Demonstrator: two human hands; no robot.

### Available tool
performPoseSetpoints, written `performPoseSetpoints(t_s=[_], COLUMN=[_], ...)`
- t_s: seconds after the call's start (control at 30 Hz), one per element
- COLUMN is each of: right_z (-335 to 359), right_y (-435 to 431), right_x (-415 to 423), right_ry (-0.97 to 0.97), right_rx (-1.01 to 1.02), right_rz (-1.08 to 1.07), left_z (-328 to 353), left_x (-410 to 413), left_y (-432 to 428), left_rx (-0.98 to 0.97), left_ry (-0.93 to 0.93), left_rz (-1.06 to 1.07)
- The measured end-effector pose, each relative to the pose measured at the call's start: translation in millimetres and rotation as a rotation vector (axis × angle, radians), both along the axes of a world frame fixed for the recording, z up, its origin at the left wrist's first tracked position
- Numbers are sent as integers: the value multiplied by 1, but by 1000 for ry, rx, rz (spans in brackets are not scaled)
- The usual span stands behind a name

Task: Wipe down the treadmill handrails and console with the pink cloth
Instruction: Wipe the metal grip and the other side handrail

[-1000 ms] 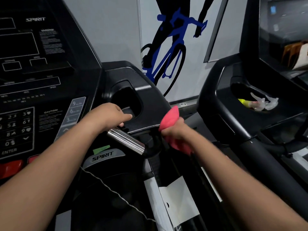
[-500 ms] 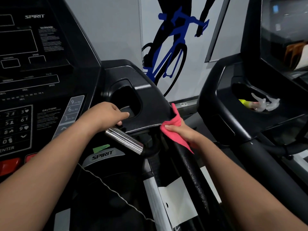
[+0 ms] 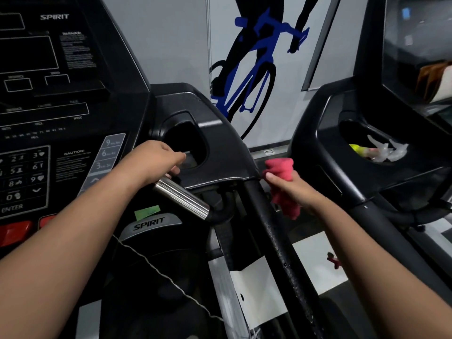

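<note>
The pink cloth [image 3: 281, 182] is bunched in my right hand [image 3: 292, 192], just right of the black right handrail [image 3: 276, 241] where it meets the console's corner. Water drops speckle the rail. My left hand [image 3: 154, 162] grips the upper end of the chrome pulse grip [image 3: 182, 199] below the cup holder [image 3: 186, 145]. The black console [image 3: 49, 118] with its keypad fills the left.
A second treadmill [image 3: 330, 148] stands close on the right, with clear wrappers and something yellow in its tray [image 3: 376, 152]. A thin cord [image 3: 159, 272] runs across below the console. A small red object [image 3: 333, 260] lies on the floor between the machines.
My right hand has lifted the cloth off the rail's top end and drawn it right, bunching it upright in the fist. The left hand has stayed on the chrome grip.
</note>
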State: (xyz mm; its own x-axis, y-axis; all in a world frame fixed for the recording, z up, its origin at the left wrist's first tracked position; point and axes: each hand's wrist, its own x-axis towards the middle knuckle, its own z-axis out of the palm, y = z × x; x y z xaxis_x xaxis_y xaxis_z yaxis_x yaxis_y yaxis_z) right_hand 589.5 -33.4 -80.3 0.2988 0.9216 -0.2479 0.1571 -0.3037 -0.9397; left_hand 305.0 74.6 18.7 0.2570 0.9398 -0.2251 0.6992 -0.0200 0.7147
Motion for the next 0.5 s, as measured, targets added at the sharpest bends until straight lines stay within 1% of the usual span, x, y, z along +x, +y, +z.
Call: performPoseSetpoints(t_s=[0.03,0.07,0.1,0.2,0.27,0.33,0.4,0.5], right_z=[6,4,0,-3,1,5,6,5], right_y=[0,-1,-4,-16,-22,-20,-12,2], right_x=[-12,-23,-34,-54,-61,-67,-74,-83], right_ry=[-21,-99,-213,-638,-913,-1123,-1225,-1306], right_rx=[-13,-30,-21,56,60,63,29,-42], right_rz=[86,148,184,221,287,361,401,379], left_z=[0,0,0,0,-1,-1,-2,1], left_x=[0,1,2,3,2,2,2,0], left_y=[0,0,-1,-2,0,1,3,1], left_rx=[2,0,-3,-22,-33,-41,-49,-67], left_ry=[-2,-9,-19,-52,-57,-58,-52,-41], left_rz=[-1,-2,-2,6,10,-1,-12,-43])
